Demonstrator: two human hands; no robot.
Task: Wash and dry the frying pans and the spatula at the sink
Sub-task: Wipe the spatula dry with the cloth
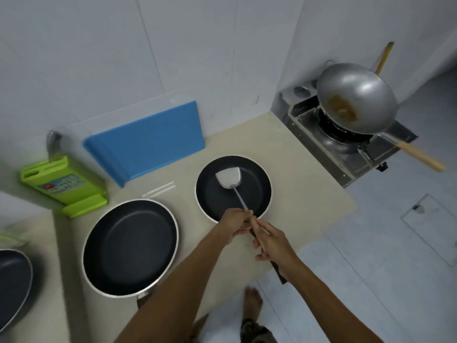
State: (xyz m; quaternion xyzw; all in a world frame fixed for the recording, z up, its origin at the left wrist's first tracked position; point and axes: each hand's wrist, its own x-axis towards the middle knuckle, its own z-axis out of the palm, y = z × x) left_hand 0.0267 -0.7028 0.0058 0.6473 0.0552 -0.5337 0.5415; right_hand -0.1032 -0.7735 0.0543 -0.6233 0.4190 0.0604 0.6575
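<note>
Spatula (228, 178) lies with its metal blade flat inside the small frying pan (257, 194), shaft running to 5 o'clock toward the hands. Left hand (235, 225) is closed round the shaft where it crosses the pan's near rim. Right hand (273, 247) sits just behind it at 5 o'clock, fingers curled and pinching the same stick, and the two hands touch. A dark handle (280, 276) shows between the hands and pokes out past the right wrist; can't tell if it's the spatula's or the pan's. The small pan sits on the beige counter (304, 194), near its right end. The large frying pan (129, 246) is at 9 o'clock of the hands, on the counter, apart from the small one, with its handle stub under the left forearm. A third dark pan (12, 283) is cut off at the left edge, lower down. Two white sticks (159, 190) lie between the two pans at their far side. Blue cutting board (148, 142) leans on the wall at 11 o'clock, with a green knife block (64, 184) at 10 o'clock. Steel wok (358, 97) with brown residue sits on the gas stove (346, 154) at 1 o'clock. A bare foot (252, 298) is on the tiled floor at 6 o'clock.
</note>
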